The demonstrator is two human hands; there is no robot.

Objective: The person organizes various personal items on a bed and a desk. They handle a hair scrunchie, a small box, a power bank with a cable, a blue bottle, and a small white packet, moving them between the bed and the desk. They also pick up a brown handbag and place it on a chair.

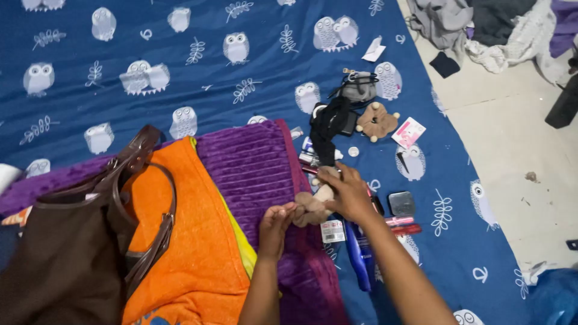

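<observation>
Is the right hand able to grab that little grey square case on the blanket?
Probably yes. The grey square case lies flat and uncovered on the blue owl blanket, just beside the right hand, with nothing between them. But that hand already holds a small tan plush toy.

Blue bed sheet (pixel 180 78) with white owl and leaf print, spread over pale floor (pixel 512 138). On sheet: purple ribbed cloth (pixel 253 168), orange towel (pixel 186 241), brown handbag (pixel 60 253), black strap bundle (pixel 330 123), tan plush toy (pixel 377 121), blue tube (pixel 359 253), small grey tin (pixel 401 203). Clothes heap (pixel 494 30) on floor, far corner.
</observation>
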